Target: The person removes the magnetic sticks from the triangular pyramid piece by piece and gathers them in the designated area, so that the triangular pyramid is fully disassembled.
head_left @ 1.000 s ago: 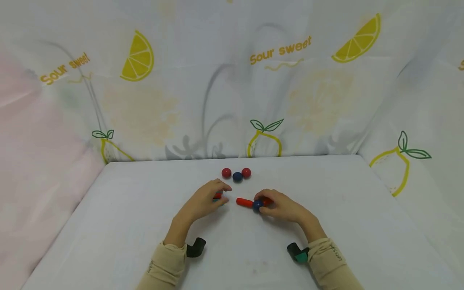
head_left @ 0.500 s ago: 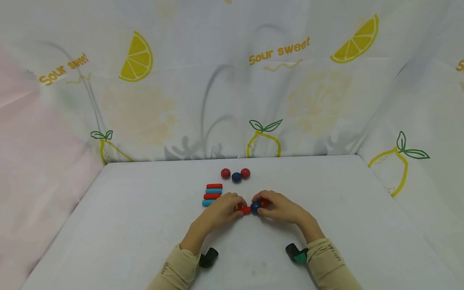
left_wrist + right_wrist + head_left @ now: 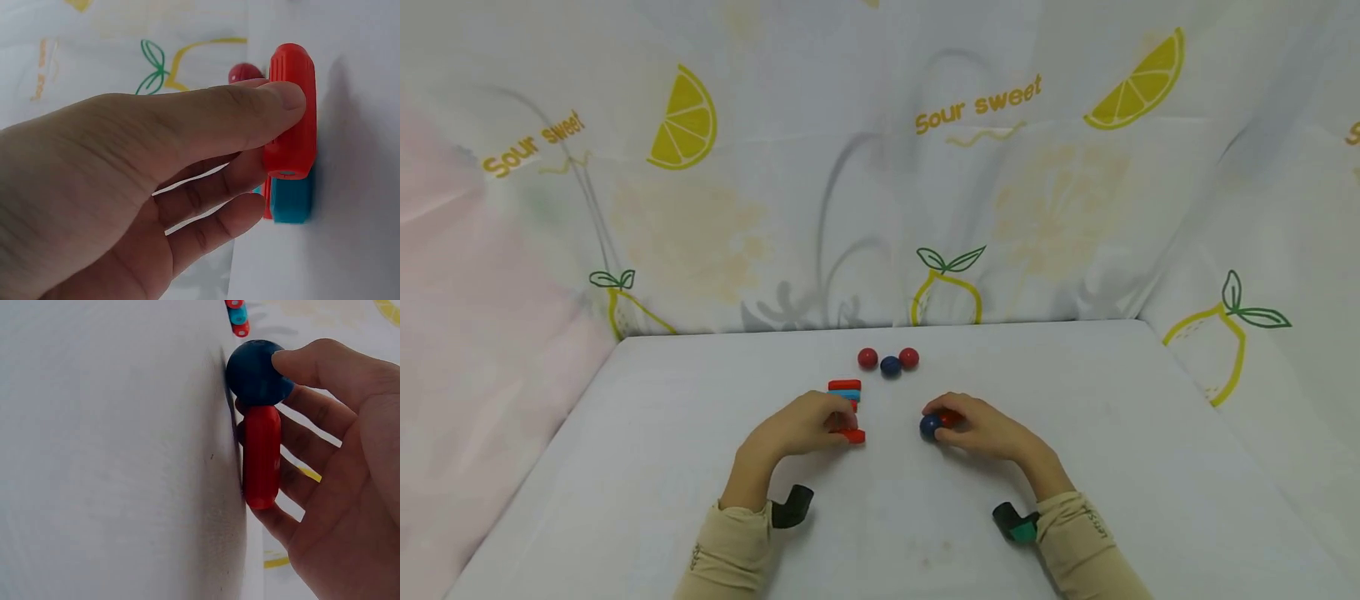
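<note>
My left hand (image 3: 797, 429) pinches a red ribbed stick (image 3: 292, 140) between thumb and fingers, at the near end of a row of short red and blue sticks. In the left wrist view a blue stick (image 3: 292, 201) lies just beyond the held one. My right hand (image 3: 983, 427) holds a dark blue ball (image 3: 253, 374), thumb on its side and fingers behind. A second red stick (image 3: 261, 456) meets the ball end to end and lies along the fingers of that hand. In the head view the fingers partly cover this stick.
Behind the hands sit two red balls, left (image 3: 868, 358) and right (image 3: 909, 358), with a dark blue ball (image 3: 891, 366) between them. The row's far red stick (image 3: 845, 385) and a blue stick (image 3: 849, 396) show past my left hand. A lemon-print curtain (image 3: 820, 192) hangs behind the white table (image 3: 700, 375).
My left hand reached the red stick at the blue ball's left side, gripped it and drew it left, away from the ball, to the row. My right hand has barely moved.
</note>
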`<state>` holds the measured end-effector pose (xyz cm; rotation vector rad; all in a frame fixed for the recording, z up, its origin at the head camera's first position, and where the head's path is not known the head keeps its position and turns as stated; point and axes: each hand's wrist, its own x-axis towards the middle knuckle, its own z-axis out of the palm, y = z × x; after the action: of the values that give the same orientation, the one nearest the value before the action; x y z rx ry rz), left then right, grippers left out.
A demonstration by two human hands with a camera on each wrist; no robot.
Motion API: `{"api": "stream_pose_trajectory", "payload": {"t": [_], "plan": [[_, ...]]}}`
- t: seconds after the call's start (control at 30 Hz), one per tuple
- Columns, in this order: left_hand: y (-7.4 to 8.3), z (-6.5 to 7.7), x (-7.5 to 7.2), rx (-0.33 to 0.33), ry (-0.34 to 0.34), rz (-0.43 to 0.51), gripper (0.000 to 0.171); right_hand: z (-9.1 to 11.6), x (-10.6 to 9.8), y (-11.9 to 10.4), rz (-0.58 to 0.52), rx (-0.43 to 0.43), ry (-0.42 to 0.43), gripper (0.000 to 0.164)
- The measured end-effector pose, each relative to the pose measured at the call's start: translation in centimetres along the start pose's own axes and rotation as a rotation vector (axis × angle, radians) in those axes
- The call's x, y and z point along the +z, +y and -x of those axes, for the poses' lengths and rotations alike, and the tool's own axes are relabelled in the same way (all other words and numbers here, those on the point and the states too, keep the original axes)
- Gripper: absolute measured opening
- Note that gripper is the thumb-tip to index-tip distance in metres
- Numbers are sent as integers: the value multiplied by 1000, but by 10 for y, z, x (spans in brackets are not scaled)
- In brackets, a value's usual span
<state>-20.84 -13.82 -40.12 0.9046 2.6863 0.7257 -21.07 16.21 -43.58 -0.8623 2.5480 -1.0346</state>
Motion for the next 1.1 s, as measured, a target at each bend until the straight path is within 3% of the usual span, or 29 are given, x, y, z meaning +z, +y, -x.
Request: {"api": "stream_pose_trajectory", "payload": {"t": [0.17,0.5,0.67,0.9,1.1], "plan": [[-13,7,-6,-69,21,52,10,1,-1,1,38,-19,6,36],[-18,2,1,-53,54,4,13,6,-10,14,165,30,88,23],[-2,-5,6,-25,82,-13,13,6,-9,17,92,25,61,20],[32,-34,44,73,117,49,37,1,-1,8,4,-30,-15,25],[43,-48,58,112,200,-13,26,1,1,10,31,-84,-4,22]]}}
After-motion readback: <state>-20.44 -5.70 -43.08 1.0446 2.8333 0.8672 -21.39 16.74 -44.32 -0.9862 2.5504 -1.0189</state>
